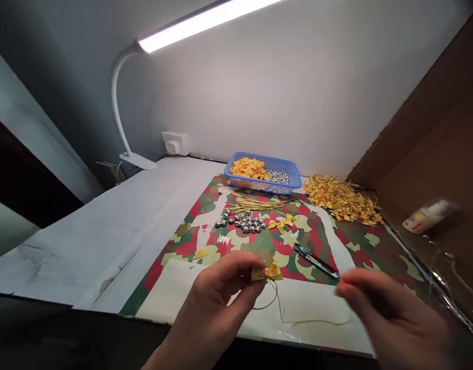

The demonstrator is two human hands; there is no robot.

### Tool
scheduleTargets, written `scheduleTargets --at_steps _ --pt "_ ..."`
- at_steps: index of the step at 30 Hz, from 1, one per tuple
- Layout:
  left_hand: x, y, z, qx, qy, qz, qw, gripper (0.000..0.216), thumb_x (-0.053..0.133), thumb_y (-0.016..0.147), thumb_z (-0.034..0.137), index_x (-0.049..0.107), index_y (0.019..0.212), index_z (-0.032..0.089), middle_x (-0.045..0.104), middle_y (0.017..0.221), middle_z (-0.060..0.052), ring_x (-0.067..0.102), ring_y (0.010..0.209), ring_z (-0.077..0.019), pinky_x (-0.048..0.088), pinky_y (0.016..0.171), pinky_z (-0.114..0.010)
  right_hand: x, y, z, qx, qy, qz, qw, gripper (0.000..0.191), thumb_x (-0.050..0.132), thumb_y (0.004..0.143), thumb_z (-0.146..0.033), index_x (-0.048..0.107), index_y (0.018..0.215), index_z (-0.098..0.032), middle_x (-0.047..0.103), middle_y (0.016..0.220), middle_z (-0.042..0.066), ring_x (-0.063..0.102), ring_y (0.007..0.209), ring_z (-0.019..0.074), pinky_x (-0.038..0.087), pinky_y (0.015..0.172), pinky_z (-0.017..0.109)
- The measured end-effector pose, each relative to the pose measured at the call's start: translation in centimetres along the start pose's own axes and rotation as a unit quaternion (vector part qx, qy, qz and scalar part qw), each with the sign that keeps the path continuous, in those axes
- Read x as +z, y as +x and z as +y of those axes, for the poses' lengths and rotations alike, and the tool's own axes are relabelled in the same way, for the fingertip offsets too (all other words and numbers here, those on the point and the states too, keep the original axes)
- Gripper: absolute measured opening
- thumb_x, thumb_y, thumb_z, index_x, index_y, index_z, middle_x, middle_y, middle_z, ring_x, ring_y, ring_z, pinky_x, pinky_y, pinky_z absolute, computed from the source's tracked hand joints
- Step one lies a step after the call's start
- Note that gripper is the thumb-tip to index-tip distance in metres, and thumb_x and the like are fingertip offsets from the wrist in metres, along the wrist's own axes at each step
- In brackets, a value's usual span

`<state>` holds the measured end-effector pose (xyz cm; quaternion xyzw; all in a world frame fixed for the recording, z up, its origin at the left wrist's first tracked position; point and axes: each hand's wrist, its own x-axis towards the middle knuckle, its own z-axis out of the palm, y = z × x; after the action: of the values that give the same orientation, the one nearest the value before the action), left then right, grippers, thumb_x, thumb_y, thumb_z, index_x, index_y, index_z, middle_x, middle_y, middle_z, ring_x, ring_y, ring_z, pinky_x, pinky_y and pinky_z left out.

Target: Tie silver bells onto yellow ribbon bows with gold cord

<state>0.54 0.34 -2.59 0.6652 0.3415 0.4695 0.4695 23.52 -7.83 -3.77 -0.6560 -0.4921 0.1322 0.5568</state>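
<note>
My left hand (224, 295) pinches a small yellow ribbon bow (273, 271) between thumb and forefinger, above the front of the work mat. From the bow hangs a thin gold cord (313, 322), which loops down and trails right toward my other hand. My right hand (390, 313) is blurred, its thumb and forefinger pressed together; whatever is between them cannot be made out. Close beyond its fingertips lie thread snips (317, 261). Behind the held bow are loose silver bells (249, 223), more yellow bows (282, 223) and a bundle of gold cords (255, 204).
A blue basket (294, 172) with yellow bows and silver beads stands at the wall. To its right is a heap of corded bows (340, 200). A white bottle (424, 217) stands by the brown board on the right. A lamp (118, 108) arches over the left side.
</note>
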Motion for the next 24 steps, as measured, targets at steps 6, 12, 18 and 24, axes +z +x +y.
scheduleTargets --at_steps 6,12,18,24 --pt "0.2 0.3 -0.3 0.012 0.04 -0.023 0.999 0.03 0.065 0.087 0.006 0.066 0.1 0.033 0.075 0.087 0.004 0.077 0.078 -0.0157 0.066 0.071 -0.019 5.6 1.2 -1.8 -0.008 0.104 -0.136 0.985 0.008 0.056 0.1 -0.034 0.064 0.1 -0.031 0.059 0.072 -0.006 0.057 0.065 0.0103 0.044 0.058 0.018" --pt "0.0 0.9 -0.5 0.083 0.09 -0.062 0.991 0.032 0.061 0.089 -0.001 0.068 0.102 0.028 0.075 0.097 0.0 0.076 0.085 -0.0165 0.066 0.075 -0.021 5.8 1.5 -1.1 0.001 0.1 -0.28 0.955 0.026 0.055 0.099 -0.041 0.065 0.086 -0.021 0.061 0.077 0.0 0.055 0.064 0.0121 0.04 0.054 0.021" --pt "0.0 0.7 -0.8 0.025 0.081 -0.048 0.995 0.03 0.063 0.089 0.003 0.071 0.099 0.029 0.075 0.107 0.0 0.076 0.093 -0.0173 0.065 0.077 -0.021 6.8 0.5 -2.0 0.072 0.145 -0.207 0.965 0.032 0.056 0.099 -0.04 0.069 0.078 -0.02 0.059 0.069 -0.001 0.05 0.061 0.0116 0.036 0.053 0.022" --pt "0.1 0.0 -0.3 -0.008 0.085 -0.026 0.996 0.025 0.062 0.089 0.008 0.072 0.098 0.03 0.073 0.109 0.0 0.076 0.091 -0.0172 0.064 0.07 -0.019 7.7 -0.7 -1.7 0.071 0.178 -0.168 0.967 0.026 0.054 0.099 -0.035 0.073 0.083 -0.024 0.058 0.067 -0.002 0.054 0.066 0.0126 0.043 0.06 0.021"
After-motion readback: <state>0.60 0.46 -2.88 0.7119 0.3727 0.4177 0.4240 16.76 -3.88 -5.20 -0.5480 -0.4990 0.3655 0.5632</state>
